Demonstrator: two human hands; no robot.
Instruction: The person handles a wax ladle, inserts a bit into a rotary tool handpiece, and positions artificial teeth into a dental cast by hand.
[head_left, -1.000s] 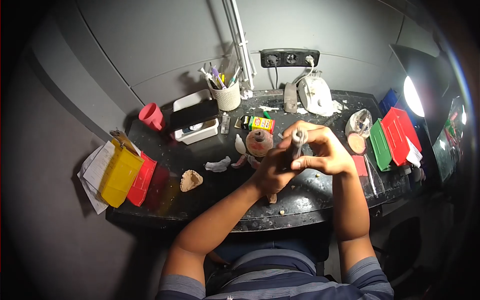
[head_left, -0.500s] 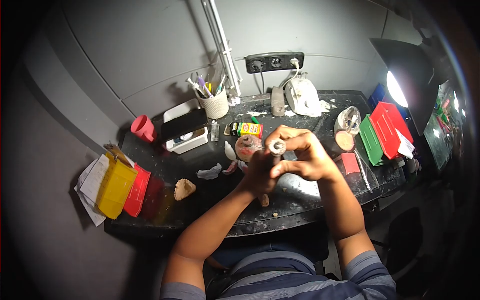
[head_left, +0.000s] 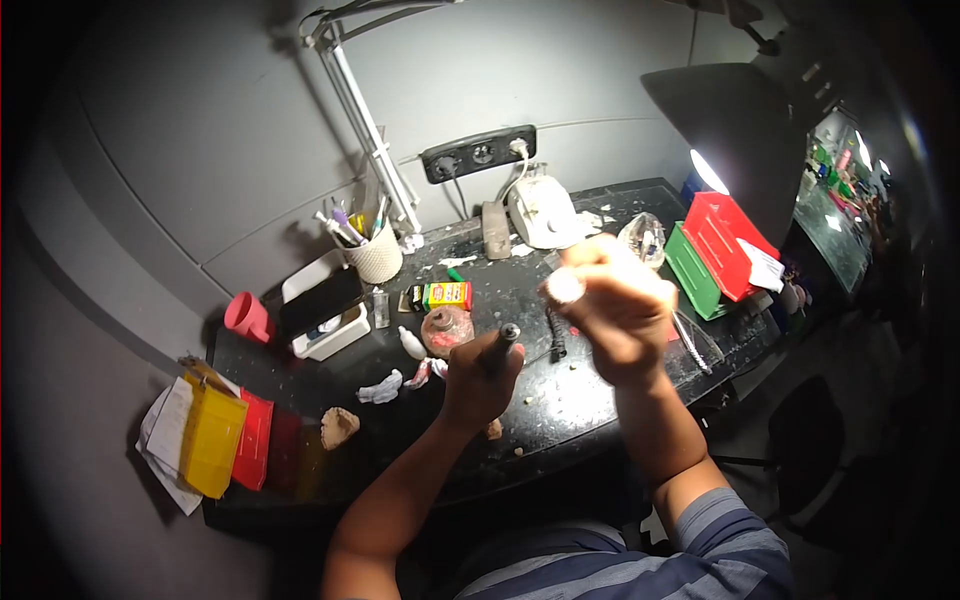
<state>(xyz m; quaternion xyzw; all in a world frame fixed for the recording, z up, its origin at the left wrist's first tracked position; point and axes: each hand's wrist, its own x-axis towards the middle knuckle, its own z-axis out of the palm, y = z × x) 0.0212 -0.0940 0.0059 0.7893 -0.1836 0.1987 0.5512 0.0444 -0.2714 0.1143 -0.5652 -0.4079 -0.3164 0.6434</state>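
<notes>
Left end: a yellow tray (head_left: 213, 440) and a red tray (head_left: 256, 440), both smooth plastic, lean beside loose white papers (head_left: 165, 435).
Pink mug (head_left: 250, 317): smooth-walled, near the back edge.
White container (head_left: 345, 337): rectangular and shiny, with a flat dark slab (head_left: 315, 301) lying across it.
Dental model (head_left: 339, 428): tan, arch-shaped, matt like plaster, resting on the black, speckled bench top (head_left: 575, 405).
Pen cup (head_left: 375, 260): pale, with a woven-looking wall, full of pens and tools.
White strip (head_left: 380, 387): irregular and crumpled-looking, near the left hand.
Stained jar (head_left: 446, 332): round-bodied, cloudy and reddish, just in front of a yellow, green and red box (head_left: 447, 296).
Left hand (head_left: 475, 388): fingers closed around the handpiece.
Handpiece (head_left: 497, 353): dark, slim cylinder with a narrow tip; its long axis slants up towards the camera, leaning right.
Gap between hands: the white piece lies right of the handpiece tip and farther from the body, apart from it in this view; the right hand is nearer to it. A dark ribbed cord (head_left: 557, 335) shows below.
White piece (head_left: 567, 287): small, roundish, at the right fingertips; glare hides its texture.
Right hand (head_left: 630, 310): raised, seemingly pinching that piece between thumb and fingers.
Right end: a green bin (head_left: 695, 270) and a red bin (head_left: 722, 240), ribbed plastic, side by side.
</notes>
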